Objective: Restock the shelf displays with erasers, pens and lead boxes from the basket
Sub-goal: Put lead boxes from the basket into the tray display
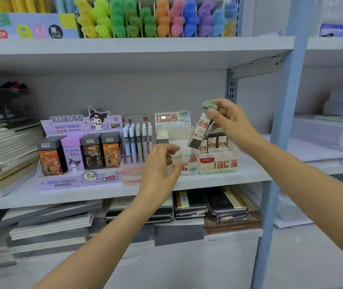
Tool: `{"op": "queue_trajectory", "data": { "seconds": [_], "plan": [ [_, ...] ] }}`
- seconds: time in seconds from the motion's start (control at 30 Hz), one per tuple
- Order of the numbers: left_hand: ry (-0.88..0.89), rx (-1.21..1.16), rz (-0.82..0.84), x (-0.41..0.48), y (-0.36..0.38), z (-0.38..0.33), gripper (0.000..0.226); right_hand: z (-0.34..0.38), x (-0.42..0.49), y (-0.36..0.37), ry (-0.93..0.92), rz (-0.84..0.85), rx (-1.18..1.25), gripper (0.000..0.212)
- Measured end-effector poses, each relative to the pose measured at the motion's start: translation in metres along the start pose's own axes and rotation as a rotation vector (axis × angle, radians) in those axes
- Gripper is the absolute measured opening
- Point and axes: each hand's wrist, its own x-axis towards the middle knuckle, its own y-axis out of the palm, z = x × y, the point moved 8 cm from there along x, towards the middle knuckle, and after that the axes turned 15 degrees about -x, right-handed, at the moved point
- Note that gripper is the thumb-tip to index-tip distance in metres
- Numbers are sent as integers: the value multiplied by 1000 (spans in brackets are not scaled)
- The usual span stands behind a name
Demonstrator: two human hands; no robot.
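The right grip is pinching a tilted lead box. Just below it, a display box is holding others. The left grip is hovering wide, fingers relaxed.

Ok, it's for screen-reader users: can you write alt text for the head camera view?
A person's right hand holds a slim dark lead box with a grey-green cap, tilted, above a white cardboard lead display on a grey shelf. The left hand hovers to its left with loosely curled fingers; a purple Kuromi display stands further left.
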Motion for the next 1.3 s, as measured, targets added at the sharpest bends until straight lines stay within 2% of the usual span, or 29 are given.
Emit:
{"op": "queue_trajectory", "data": {
  "seconds": [0.07, 0.13, 0.27, 0.37, 0.8, 0.97, 1.1, 1.2, 1.3],
  "plan": [
    [117, 167, 101, 1, 20, -5, 28, -23, 6, -29, 37, -89, -67, 11],
    [178, 359, 200, 2, 42, -3, 40, -39, 10, -45, 59, -117, -151, 13],
    [147, 674, 330, 8, 77, 17, 68, -54, 12, -40, 65, -72, -243, 14],
    [133, 768, 318, 10, 84, 25, 76, -60, 13, -20, 51, 8, -343, 11],
    [210, 752, 255, 10, 82, 25, 73, -79, 21, 2, 84, 216, -378, 22],
    [211, 747, 261, 9, 82, 25, 72, -88, 19, 6, 103, 135, -413, 16],
    [201, 742, 269, 9, 82, 27, 74, -87, 15, -1, 64, -25, -692, 28],
    [202, 725, 301, 6, 83, 28, 77, -79, 10, 3, 4, 8, -856, 39],
    [253, 675, 286, -7, 78, 22, 70, -65, -4, 5, -32, 13, -820, 43]
  ]
}}
